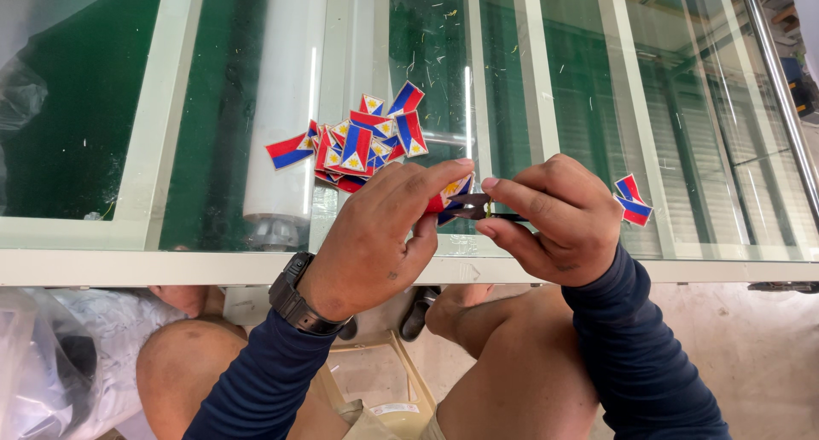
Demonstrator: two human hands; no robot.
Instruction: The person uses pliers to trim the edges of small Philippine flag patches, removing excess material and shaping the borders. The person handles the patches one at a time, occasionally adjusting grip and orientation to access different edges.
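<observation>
My left hand pinches a small red, blue and white flag piece by its edge above the glass tabletop. My right hand holds a small dark tool whose tip meets that flag piece between the two hands. A loose pile of several similar flag pieces lies on the glass just beyond my left hand. Two more flag pieces lie stacked to the right of my right hand. A black watch is on my left wrist, and both arms wear dark blue sleeves.
The table's pale front frame runs across the view, with white crossbars and a white tube under the glass. My bare knees sit below the edge. A clear plastic bag lies at lower left. A metal rail runs at far right.
</observation>
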